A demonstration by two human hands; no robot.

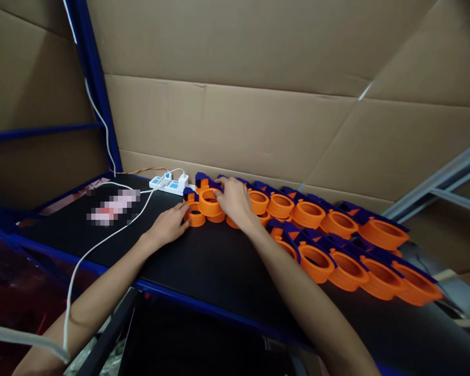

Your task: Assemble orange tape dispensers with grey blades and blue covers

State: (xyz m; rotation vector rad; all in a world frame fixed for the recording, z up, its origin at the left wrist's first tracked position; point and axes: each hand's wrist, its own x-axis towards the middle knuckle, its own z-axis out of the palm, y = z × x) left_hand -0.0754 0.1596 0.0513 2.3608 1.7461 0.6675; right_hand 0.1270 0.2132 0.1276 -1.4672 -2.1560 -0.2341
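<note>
My left hand [169, 223] reaches the left end of the back row, its fingers and thumb closed against the side of a low orange-and-purple tape dispenser [197, 219]. My right hand [237, 199] grips the right side of another tape dispenser [210, 210], which sits higher, on top of others. Part of that ring is covered by my right fingers. More stacked tape dispensers [281, 206] run off to the right behind my right arm. In front of them lies a second row of tape dispensers [316, 263], its left end partly hidden by my forearm.
A white power strip [168, 184] with plugs stands at the back left. Its white cable [113, 228] crosses the black tabletop [219, 266] and hangs over the front edge near my left arm. A blurred pink patch [113, 207] lies left. Cardboard [235, 120] walls the back.
</note>
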